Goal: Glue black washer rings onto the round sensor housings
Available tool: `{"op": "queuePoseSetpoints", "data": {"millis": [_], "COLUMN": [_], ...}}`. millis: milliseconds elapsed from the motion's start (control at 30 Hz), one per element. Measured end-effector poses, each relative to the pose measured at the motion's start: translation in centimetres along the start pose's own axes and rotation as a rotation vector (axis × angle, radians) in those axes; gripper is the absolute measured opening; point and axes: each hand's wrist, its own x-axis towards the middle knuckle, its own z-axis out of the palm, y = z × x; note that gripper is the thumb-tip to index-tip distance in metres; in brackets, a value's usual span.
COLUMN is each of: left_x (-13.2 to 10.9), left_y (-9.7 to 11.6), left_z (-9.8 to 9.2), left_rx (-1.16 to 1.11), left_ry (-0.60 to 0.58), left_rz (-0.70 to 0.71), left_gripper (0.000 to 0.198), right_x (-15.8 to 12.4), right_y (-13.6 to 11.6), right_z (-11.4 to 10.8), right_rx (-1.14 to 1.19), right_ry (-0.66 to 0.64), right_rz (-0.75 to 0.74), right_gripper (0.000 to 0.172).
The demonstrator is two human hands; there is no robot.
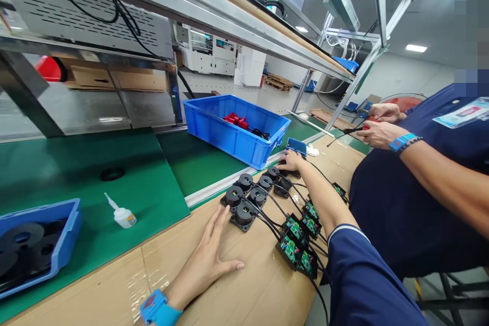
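Several black round housings (244,214) with square flanges stand in rows on the cardboard, each cabled to a green circuit board (289,247) in a black case. My left hand (204,260) is open beside the nearest housings, thumb and fingers apart, its fingertips close to a housing's edge; whether they touch is unclear. At the far end of the rows, my right hand (292,160) curls its fingers over another black housing (294,172), partly hidden beneath it. Just beyond the right hand is a small blue box (296,146).
A large blue bin (229,137) with red parts and black cables stands behind the rows. At left are a blue tray (69,239) of black rings, a white dropper bottle (125,217) and a black ring (112,173). A co-worker (420,178) at right holds a cable. A metal shelf beam (229,15) crosses overhead.
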Motion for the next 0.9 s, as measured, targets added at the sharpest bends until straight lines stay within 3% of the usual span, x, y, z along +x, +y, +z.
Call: {"op": "queuePoseSetpoints", "data": {"millis": [133,333,500,767,900], "left_x": [0.0,0.2,-0.1,0.3,0.5], "left_y": [-0.4,-1.0,-1.3,-3.5,-4.0], "left_z": [0.4,0.8,0.3,0.7,0.8], "left_rx": [0.001,0.047,0.101,0.121,0.11], "left_ry": [0.019,0.064,-0.002,-0.017,0.005], "left_rz": [0.014,0.023,0.021,0.025,0.033], "left_gripper": [0.112,0.1,0.096,0.1,0.102], "right_x": [-4.6,-10.4,-10.8,-9.9,-9.8], "right_y": [1.0,0.1,-1.2,-0.5,-0.1], "right_z": [0.5,3.3,3.7,1.7,2.2], "right_rx": [0.174,0.35,0.458,0.657,0.691], "right_ry": [0.153,0.076,0.05,-0.21,-0.211], "right_rz": [-0.057,-0.123,-0.07,0.042,0.097], "right_gripper": [0.042,0.043,0.043,0.032,0.032]}}
